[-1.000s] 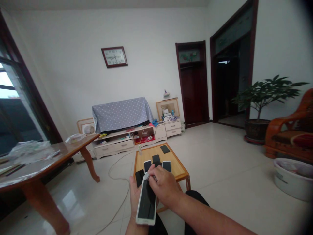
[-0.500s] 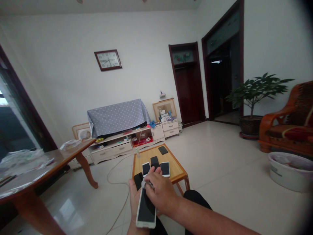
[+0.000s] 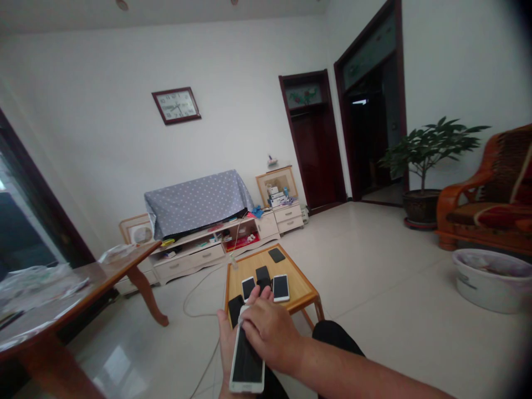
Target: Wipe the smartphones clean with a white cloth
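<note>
My left hand [image 3: 226,338] lies palm up under a white-framed phone [image 3: 245,363] with a dark screen and holds it from below. My right hand [image 3: 268,332] rests on the phone's upper end, fingers curled at its top edge. A white cable [image 3: 199,293] trails from there across the floor. Just beyond my hands stands a small wooden table [image 3: 297,274] with several phones on it, among them a white one [image 3: 281,287] and a black one [image 3: 276,255].
A large brown table [image 3: 83,288] with plastic bags stands at the left. A low TV cabinet [image 3: 208,249] under a grey dotted cloth lines the far wall. At the right are a potted plant [image 3: 424,160], a wooden armchair [image 3: 486,210] and a white basin [image 3: 490,280].
The view has swung a little to the right. My right hand has slid down over the top of the phone, hiding the small thing it was pinching there.
</note>
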Motion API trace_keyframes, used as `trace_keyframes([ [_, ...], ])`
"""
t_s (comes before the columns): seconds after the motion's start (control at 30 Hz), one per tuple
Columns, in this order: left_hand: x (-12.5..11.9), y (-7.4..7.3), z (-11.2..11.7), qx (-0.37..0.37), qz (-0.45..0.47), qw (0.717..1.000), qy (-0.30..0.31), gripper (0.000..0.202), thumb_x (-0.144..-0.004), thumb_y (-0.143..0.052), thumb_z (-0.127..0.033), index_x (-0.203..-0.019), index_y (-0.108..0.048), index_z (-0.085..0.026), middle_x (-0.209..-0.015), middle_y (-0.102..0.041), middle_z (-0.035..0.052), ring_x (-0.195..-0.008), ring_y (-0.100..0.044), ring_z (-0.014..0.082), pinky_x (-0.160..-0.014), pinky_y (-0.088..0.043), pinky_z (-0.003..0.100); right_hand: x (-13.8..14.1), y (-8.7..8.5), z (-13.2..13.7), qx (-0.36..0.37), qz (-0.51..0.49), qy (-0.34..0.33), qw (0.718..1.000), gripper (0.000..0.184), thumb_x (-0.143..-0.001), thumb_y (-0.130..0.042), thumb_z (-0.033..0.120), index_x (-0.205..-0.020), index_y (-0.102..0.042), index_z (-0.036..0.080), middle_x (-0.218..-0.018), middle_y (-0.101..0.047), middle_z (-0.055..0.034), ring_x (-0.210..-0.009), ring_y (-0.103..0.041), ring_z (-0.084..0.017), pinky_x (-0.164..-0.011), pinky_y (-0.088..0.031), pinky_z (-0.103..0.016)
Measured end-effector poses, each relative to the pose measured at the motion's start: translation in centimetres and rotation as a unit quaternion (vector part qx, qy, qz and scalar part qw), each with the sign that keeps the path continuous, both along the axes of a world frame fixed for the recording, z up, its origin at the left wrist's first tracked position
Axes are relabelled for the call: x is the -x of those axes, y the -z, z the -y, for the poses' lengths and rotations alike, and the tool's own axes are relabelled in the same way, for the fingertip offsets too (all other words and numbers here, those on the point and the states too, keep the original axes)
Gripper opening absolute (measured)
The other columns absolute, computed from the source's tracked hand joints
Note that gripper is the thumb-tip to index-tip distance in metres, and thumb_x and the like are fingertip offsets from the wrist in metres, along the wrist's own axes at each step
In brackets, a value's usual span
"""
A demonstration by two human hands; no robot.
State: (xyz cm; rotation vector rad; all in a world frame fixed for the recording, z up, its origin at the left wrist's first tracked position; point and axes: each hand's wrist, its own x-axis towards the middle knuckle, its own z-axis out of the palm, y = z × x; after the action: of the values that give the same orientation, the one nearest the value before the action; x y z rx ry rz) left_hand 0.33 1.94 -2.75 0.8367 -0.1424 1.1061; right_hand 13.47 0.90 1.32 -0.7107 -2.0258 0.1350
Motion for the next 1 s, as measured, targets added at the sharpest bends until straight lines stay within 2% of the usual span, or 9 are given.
trace_keyframes([
  [0.1, 0.3, 0.4, -0.2, 0.018, 0.008, 1.000, 0.009, 0.096, -0.085, -0.010, -0.083, -0.157, -0.031, -0.023, -0.169, -0.019, 0.0024, -0.155, 0.000, 0.0224, -0.126, -0.002, 0.032, -0.2, -0.5, -0.6, 0.010, -0.003, 0.021, 1.000, 0.014, -0.098, -0.052, 0.020, -0.100, -0.066, 0.021, -0.099, -0.069, -0.0053, -0.094, -0.062, -0.020, -0.083, -0.046, -0.032],
  [0.27, 0.6, 0.0, 0.6, 0.038, -0.018, 0.997, -0.057, 0.096, -0.085, -0.012, -0.083, -0.158, -0.028, -0.024, -0.168, -0.021, 0.0073, -0.155, 0.004, 0.0265, -0.126, -0.007, 0.049, 0.6, 2.9, 3.1, -0.052, 0.092, -0.037, 0.994, 0.010, -0.091, -0.060, 0.030, -0.086, -0.064, 0.023, -0.082, -0.065, -0.0021, -0.075, -0.060, -0.020, -0.066, -0.044, -0.032],
  [0.33, 0.3, -0.3, 0.9, 0.053, -0.038, 0.995, -0.080, 0.093, -0.086, -0.012, -0.083, -0.157, -0.033, -0.026, -0.167, -0.025, 0.0074, -0.155, 0.001, 0.0273, -0.125, -0.011, 0.053, 0.8, 3.3, 3.6, -0.068, 0.109, -0.054, 0.990, 0.011, -0.090, -0.061, 0.032, -0.085, -0.064, 0.023, -0.080, -0.064, -0.0022, -0.071, -0.058, -0.020, -0.064, -0.043, -0.032],
  [0.43, -0.4, -0.2, 0.8, 0.060, -0.034, 0.993, -0.100, 0.090, -0.088, -0.015, -0.080, -0.152, -0.043, -0.024, -0.164, -0.032, 0.0088, -0.155, -0.006, 0.0276, -0.126, -0.011, 0.048, 0.7, 1.7, 1.9, -0.038, 0.071, -0.017, 0.997, 0.013, -0.096, -0.054, 0.028, -0.094, -0.065, 0.022, -0.089, -0.067, -0.0041, -0.083, -0.061, -0.021, -0.075, -0.045, -0.033],
  [0.57, -0.3, 0.6, 0.0, 0.037, 0.000, 0.998, -0.047, 0.093, -0.087, -0.017, -0.081, -0.153, -0.042, -0.020, -0.165, -0.030, 0.0072, -0.155, -0.006, 0.0265, -0.127, -0.003, 0.041, 0.3, -0.1, -0.6, 0.004, 0.020, 0.033, 0.999, 0.017, -0.100, -0.049, 0.023, -0.099, -0.065, 0.021, -0.098, -0.068, -0.0057, -0.094, -0.062, -0.021, -0.084, -0.045, -0.033],
  [0.67, 0.5, 0.9, -0.1, 0.034, 0.006, 0.999, -0.034, 0.094, -0.086, -0.014, -0.083, -0.156, -0.033, -0.023, -0.167, -0.023, 0.0063, -0.155, -0.001, 0.0263, -0.126, -0.001, 0.047, 0.7, 1.6, 0.7, -0.015, 0.035, 0.021, 0.999, 0.013, -0.098, -0.052, 0.024, -0.095, -0.064, 0.022, -0.095, -0.067, -0.0045, -0.090, -0.061, -0.021, -0.080, -0.045, -0.033],
  [0.8, 0.8, 0.5, 0.4, 0.037, -0.015, 0.998, -0.048, 0.093, -0.086, -0.011, -0.083, -0.158, -0.026, -0.026, -0.168, -0.022, 0.0063, -0.155, 0.003, 0.0244, -0.124, -0.002, 0.054, 1.3, 4.0, 3.4, -0.094, 0.102, -0.057, 0.989, 0.013, -0.092, -0.059, 0.032, -0.084, -0.061, 0.023, -0.077, -0.062, -0.0009, -0.070, -0.057, -0.019, -0.064, -0.042, -0.032],
  [0.87, 0.3, 0.0, 0.7, 0.027, -0.018, 0.998, -0.053, 0.091, -0.087, -0.011, -0.081, -0.156, -0.032, -0.026, -0.167, -0.025, 0.0050, -0.156, 0.000, 0.0231, -0.125, 0.000, 0.048, 1.0, 3.3, 3.0, -0.083, 0.092, -0.042, 0.991, 0.013, -0.095, -0.057, 0.031, -0.086, -0.062, 0.023, -0.080, -0.064, -0.0017, -0.074, -0.059, -0.020, -0.067, -0.042, -0.032],
  [1.0, -0.7, -0.8, 1.0, 0.007, -0.014, 0.998, -0.056, 0.086, -0.092, -0.009, -0.076, -0.152, -0.044, -0.024, -0.167, -0.024, 0.0030, -0.156, -0.003, 0.0214, -0.125, 0.005, 0.035, 0.0, 0.2, 0.1, -0.015, 0.025, 0.027, 0.999, 0.014, -0.099, -0.050, 0.022, -0.099, -0.064, 0.021, -0.096, -0.068, -0.0056, -0.091, -0.062, -0.021, -0.080, -0.044, -0.033],
])
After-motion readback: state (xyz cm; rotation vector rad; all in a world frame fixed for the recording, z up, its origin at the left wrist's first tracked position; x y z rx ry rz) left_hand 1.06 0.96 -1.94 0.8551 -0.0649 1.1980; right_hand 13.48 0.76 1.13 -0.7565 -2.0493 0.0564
